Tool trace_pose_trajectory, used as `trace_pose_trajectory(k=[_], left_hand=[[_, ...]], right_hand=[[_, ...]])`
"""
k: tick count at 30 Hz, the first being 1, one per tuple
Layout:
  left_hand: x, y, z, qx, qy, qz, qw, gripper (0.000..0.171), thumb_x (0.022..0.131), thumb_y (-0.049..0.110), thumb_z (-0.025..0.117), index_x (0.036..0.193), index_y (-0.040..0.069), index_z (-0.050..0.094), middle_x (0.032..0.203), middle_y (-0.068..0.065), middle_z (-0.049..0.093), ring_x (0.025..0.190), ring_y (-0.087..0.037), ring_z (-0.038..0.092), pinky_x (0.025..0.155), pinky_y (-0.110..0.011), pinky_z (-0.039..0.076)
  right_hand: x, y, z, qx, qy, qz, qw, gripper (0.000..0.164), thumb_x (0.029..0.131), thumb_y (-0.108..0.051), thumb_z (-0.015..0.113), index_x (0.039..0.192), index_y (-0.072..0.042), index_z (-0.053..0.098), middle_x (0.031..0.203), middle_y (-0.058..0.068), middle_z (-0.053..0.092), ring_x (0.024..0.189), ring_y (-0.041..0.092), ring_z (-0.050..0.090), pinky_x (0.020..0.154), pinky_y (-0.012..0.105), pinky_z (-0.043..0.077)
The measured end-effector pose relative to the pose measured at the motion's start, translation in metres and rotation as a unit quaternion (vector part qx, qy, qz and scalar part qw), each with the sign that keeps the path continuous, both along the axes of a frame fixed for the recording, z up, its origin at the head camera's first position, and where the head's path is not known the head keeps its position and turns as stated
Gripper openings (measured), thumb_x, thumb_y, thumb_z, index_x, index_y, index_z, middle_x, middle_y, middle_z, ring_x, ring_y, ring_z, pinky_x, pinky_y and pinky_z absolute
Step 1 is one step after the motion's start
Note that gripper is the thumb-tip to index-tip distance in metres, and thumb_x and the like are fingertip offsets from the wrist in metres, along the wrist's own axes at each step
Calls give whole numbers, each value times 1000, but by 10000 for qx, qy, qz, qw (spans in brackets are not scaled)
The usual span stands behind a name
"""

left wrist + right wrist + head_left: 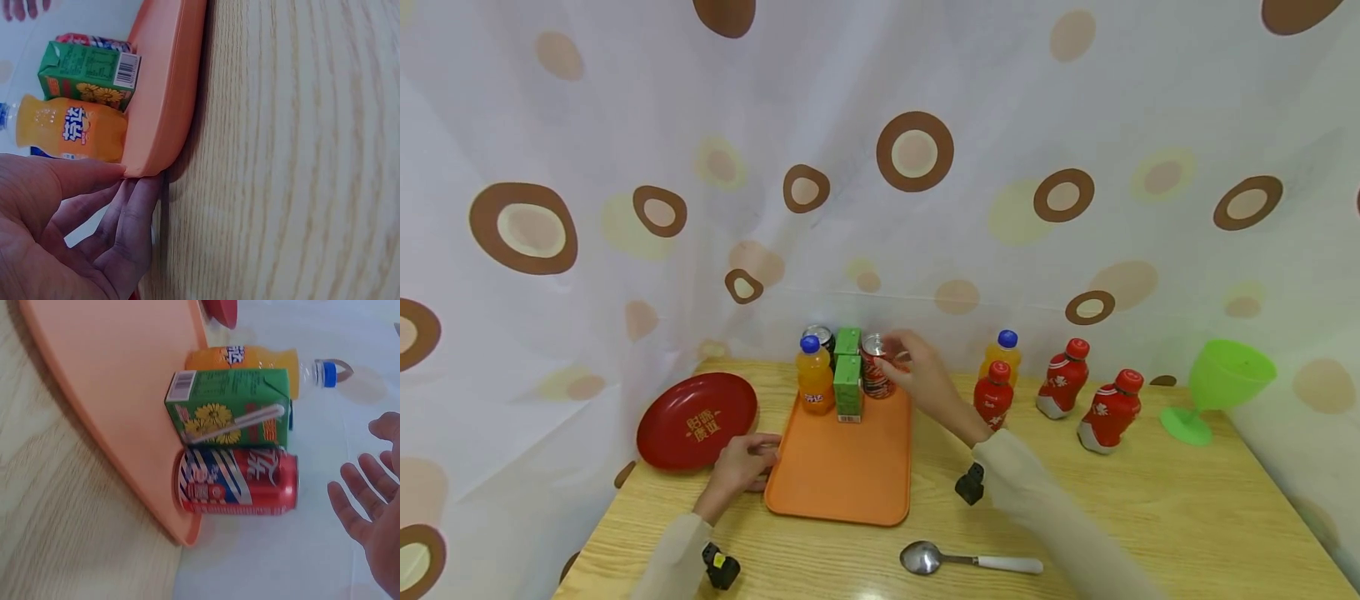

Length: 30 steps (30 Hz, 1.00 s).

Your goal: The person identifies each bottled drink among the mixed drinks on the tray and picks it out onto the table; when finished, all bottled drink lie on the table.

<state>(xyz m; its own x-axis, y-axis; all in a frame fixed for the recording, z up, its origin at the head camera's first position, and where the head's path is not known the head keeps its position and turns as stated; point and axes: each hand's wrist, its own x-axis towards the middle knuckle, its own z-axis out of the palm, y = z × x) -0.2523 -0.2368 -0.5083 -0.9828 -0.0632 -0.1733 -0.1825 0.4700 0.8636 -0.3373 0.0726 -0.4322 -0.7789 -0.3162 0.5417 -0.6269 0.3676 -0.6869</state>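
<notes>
An orange tray (pixel 842 475) lies on the table. My left hand (pixel 741 467) pinches its left rim, thumb (pixel 94 175) on top and fingers against the outside. At the tray's far end stand an orange soda bottle (pixel 815 385) with a blue cap, two green drink cartons (pixel 848 390), a red cola can (pixel 877 382) and a dark can (pixel 820 335) behind the bottle. My right hand (pixel 917 371) is beside the top of the red can. In the right wrist view, its fingers (pixel 356 506) are loosely bent and apart from the can.
Left of the tray is a red plate (pixel 700 421) with gold characters. A spoon (pixel 970 561) lies in front. Several bottles stand on the right: red ones (pixel 1063 379) and an orange one (pixel 1002 357). A green goblet (pixel 1228 379) stands far right. A spotted curtain (pixel 850 250) hangs behind.
</notes>
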Motion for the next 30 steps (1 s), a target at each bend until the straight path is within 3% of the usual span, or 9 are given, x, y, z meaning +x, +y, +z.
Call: trace_pose_trajectory(k=[6,11,18,22,25,27,30], left_hand=[[-2,-1,1,-36,24,-9,10000,31,98,1,68,128,-5,71,105,-19,76,87,-24,75,61,-39,64],[-6,1,2,96,13,-31,9999,31,99,0,66,129,-5,70,103,-18,76,86,-23,74,63,-39,65],[-5,3,3,129,-21,-35,9999,31,100,1,66,130,-5,70,106,-19,76,88,-24,75,62,-39,64],[-2,2,2,65,10,-26,10000,31,100,2,65,130,-4,70,109,-20,76,89,-24,75,62,-39,64],[-1,1,1,-37,9,-23,10000,31,100,2,65,130,-4,70,107,-18,76,86,-23,74,61,-39,64],[0,1,0,-124,20,-16,9999,31,100,2,65,129,-4,71,105,-17,76,84,-21,74,60,-39,64],[0,2,-2,-190,75,-16,9998,30,100,1,64,128,-3,71,101,-15,76,82,-21,73,60,-38,64]], right_hand=[[-9,-26,-4,121,-387,217,9989,40,96,-11,76,130,3,59,125,26,65,115,40,64,97,54,57],[-15,-45,-4,626,-546,93,9965,53,97,-18,76,142,0,55,140,21,62,130,38,59,107,52,52],[-23,-72,-5,1266,-933,-54,9875,74,97,-26,77,157,-1,41,157,18,47,146,36,44,120,52,40],[-26,-87,-12,1919,-512,-333,9795,79,94,-29,81,158,-4,42,157,18,48,146,37,43,125,56,31],[-22,-97,-18,2517,-164,-543,9661,82,93,-34,81,158,-3,41,153,19,51,145,37,44,127,61,19],[-18,-102,-21,2643,-97,-651,9622,83,94,-36,80,159,-2,39,151,18,54,144,36,46,128,63,13],[-16,-110,-26,2359,-134,-917,9673,80,96,-37,78,157,-1,41,146,18,59,140,34,52,128,63,12]])
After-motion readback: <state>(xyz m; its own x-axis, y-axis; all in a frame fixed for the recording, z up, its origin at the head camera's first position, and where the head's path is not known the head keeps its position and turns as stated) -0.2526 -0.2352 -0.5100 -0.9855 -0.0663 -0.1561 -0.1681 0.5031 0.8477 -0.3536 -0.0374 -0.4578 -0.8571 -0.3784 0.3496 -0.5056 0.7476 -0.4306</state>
